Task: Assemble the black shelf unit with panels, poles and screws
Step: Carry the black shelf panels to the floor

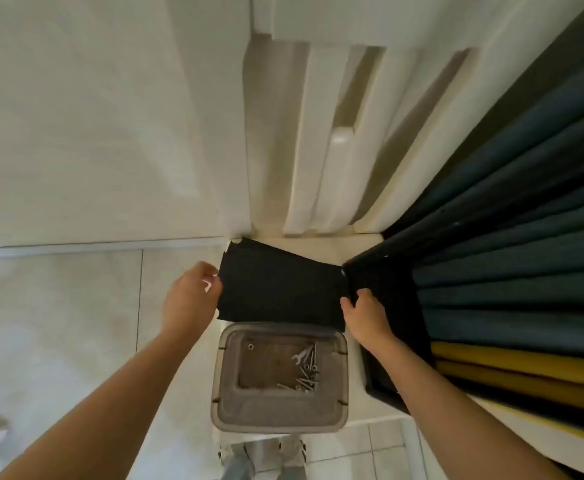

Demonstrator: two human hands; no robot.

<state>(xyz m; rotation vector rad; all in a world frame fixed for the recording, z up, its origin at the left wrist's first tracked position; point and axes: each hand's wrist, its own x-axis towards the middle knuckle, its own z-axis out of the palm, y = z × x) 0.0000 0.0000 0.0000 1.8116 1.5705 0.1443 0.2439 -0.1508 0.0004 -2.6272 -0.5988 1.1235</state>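
A person is holding a flat black panel (pixel 280 289) just beyond the far rim of a translucent plastic bin (pixel 276 410), the panel's near edge hanging over that rim. The left hand (pixel 190 296) is pinching the panel's left edge, thumb and curled fingers closed on it. The right hand (pixel 366 313) is gripping the panel's right edge, its fingers wrapping out of sight against a second black board (pixel 390 341) that is standing to the right of the bin. Inside the bin, silver screws (pixel 306 375) and a small flat wrench (pixel 301 356) are lying bunched toward its right side. Further right of the bin, beyond the black board, dark teal fabric rolls (pixel 525 271) are lying stacked above yellow rolls (pixel 525 365).
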